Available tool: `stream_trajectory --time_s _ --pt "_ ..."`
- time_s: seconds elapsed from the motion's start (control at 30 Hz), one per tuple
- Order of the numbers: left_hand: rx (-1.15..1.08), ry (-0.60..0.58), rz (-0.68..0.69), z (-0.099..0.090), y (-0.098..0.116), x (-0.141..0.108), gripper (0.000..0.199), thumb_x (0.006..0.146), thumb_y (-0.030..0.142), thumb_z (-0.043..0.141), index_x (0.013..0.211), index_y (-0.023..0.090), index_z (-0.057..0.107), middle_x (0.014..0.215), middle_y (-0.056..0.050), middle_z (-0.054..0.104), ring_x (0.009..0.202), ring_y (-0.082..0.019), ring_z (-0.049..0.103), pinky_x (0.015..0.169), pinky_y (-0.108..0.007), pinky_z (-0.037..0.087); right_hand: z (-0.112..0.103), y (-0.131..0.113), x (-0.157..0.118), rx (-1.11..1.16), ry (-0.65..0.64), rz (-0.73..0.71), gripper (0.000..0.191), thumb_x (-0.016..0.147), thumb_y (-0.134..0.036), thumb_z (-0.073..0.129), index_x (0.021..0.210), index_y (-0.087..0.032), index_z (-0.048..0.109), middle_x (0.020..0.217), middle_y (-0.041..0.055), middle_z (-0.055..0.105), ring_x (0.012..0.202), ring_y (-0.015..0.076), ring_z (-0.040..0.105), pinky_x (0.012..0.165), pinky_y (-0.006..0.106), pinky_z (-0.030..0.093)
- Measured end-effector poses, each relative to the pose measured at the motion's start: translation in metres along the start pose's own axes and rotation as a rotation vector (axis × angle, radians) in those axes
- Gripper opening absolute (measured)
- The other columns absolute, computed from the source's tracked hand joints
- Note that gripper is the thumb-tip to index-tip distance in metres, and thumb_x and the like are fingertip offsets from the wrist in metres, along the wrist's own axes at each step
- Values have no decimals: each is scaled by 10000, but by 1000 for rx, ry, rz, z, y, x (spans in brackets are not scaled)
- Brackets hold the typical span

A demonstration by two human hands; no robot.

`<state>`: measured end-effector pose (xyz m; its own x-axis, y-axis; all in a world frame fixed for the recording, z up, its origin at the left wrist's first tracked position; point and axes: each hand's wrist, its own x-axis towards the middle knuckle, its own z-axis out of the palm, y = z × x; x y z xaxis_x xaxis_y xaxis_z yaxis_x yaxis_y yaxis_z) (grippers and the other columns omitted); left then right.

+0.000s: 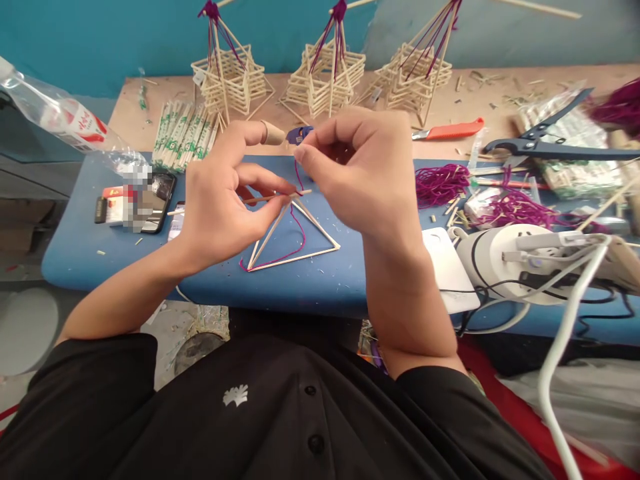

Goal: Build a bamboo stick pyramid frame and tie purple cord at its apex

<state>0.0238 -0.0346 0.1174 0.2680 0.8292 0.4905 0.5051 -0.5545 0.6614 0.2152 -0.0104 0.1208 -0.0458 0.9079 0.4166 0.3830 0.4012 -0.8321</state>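
Note:
My left hand (220, 193) pinches a thin wooden stick (265, 198) between thumb and fingertips; a tan cover sits on its index fingertip. Below the pinch, a triangular frame of wooden sticks (295, 258) rests on the blue surface, its top corner close to my left fingertips. A purple yarn strand (303, 235) trails from the frame's lower left corner up to the stick. My right hand (370, 173) is closed, thumb against fingers, pinching the yarn's upper end above the stick. Whether the held stick is joined to the frame, I cannot tell.
Three stick structures with purple yarn (325, 70) stand at the back. An orange-handled knife (450, 129), dark cutters (545, 143) and purple yarn bundles (443, 185) lie right. Packaged sticks (183, 137), a plastic bottle (75, 120) and a phone (163, 200) lie left. A cabled white device (500, 260) stands nearby.

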Motion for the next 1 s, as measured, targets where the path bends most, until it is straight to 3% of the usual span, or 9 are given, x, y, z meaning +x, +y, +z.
stream_trajectory --time_s 0.13,0.23,0.33,0.43,0.57,0.73,0.83,1.0 --pt "-7 -32 -64 -3 3 3 501 825 235 865 1273 241 641 935 42 861 754 -171 834 577 -280 617 6 -18 -41 -152 117 -311 126 911 -115 745 810 -190 760 800 33 701 728 152 625 693 333 517" --pt "23 -77 -57 -4 3 4 441 841 234 858 1229 258 651 931 50 856 785 -180 845 594 -284 627 21 -6 -71 -240 211 -495 141 951 -92 707 857 -183 759 845 66 734 778 167 667 702 322 571" --pt "65 -67 -43 -3 1 2 414 871 235 859 1231 284 661 958 62 859 831 -181 856 640 -286 654 33 18 -85 -454 332 -647 154 933 -65 717 856 -195 749 741 12 698 650 140 550 594 320 485" --pt "86 -4 -15 -1 2 -4 433 884 229 871 1264 302 679 1002 46 864 939 -198 869 727 -305 697 34 36 -87 -616 370 -745 139 904 -54 770 857 -183 754 701 -10 689 608 130 459 542 350 381" --pt "183 172 133 3 1 -18 413 847 226 896 1206 273 699 1088 -1 853 922 -212 854 718 -347 679 30 46 -84 -658 371 -788 146 884 -64 819 857 -189 749 700 -20 696 629 133 461 547 368 334" --pt "333 322 182 21 2 -43 309 878 252 863 1151 265 719 885 34 835 565 -113 602 555 -319 527 31 50 -85 -563 397 -761 133 876 -69 814 875 -183 745 696 -16 693 615 130 461 552 351 364" --pt "266 324 111 35 6 -53 262 887 218 847 1128 226 744 939 24 840 465 -43 419 479 -275 425 33 53 -89 -478 407 -722 119 892 -90 792 935 -192 748 709 -14 687 618 128 498 560 337 389" --pt "116 280 -84 46 13 -54 157 896 209 824 1047 202 782 1069 -10 834 485 -16 469 465 -237 409 35 55 -95 -380 425 -678 133 907 -106 780 964 -220 739 697 -30 664 601 110 505 568 299 414"
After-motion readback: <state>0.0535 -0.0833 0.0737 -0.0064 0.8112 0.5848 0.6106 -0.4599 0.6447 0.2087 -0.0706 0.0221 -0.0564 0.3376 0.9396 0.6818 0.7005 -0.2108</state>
